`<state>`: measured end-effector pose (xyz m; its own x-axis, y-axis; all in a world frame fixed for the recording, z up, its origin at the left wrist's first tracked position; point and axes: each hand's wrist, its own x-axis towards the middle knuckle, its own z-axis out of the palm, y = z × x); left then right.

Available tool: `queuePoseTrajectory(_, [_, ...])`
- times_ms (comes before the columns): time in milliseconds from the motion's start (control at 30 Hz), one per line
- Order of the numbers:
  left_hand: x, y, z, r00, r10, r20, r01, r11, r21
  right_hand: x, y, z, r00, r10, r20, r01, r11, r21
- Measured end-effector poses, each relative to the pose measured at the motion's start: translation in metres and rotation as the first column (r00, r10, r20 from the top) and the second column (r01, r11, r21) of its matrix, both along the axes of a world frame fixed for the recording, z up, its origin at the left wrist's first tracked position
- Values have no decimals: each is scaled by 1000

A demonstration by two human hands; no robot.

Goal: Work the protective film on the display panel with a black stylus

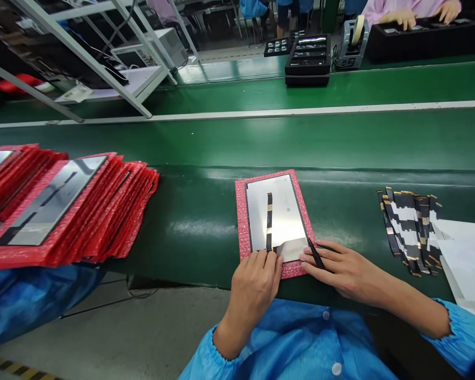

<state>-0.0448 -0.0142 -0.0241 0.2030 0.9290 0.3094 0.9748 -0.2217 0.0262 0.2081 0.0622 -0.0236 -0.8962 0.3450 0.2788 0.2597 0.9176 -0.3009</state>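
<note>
My silver panel (279, 211) lies on red bubble wrap (242, 221), crossed by a black-and-gold ribbon cable (269, 219); the desk (206, 211) is dark green, my sleeves (293, 343) blue.

Readable text: none anywhere in view.
Panel (277, 211) beyond the fingers: no legible marking.
Strips (409, 227) right of the fingers: print too small to read.

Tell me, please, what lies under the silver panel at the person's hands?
The silver panel lies on a red bubble-wrap sheet whose border shows around it, on the green belt. The sheet's middle is covered.
</note>
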Motion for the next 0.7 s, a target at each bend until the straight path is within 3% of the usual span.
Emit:
queuePoseTrajectory(333, [2, -3, -4, 999, 32, -5, -32, 999, 10, 1, 0, -1, 999, 31, 29, -32, 999, 15])
queuePoseTrajectory(567, [-10, -6, -2, 988, 157, 1, -157, 987, 17, 0, 1, 1, 1000, -5, -24, 4, 999, -46])
queuePoseTrajectory(700, [-15, -12, -6, 989, 132, 68, -139, 984, 108, 0, 0, 1, 1000, 17, -5, -17, 1000, 9])
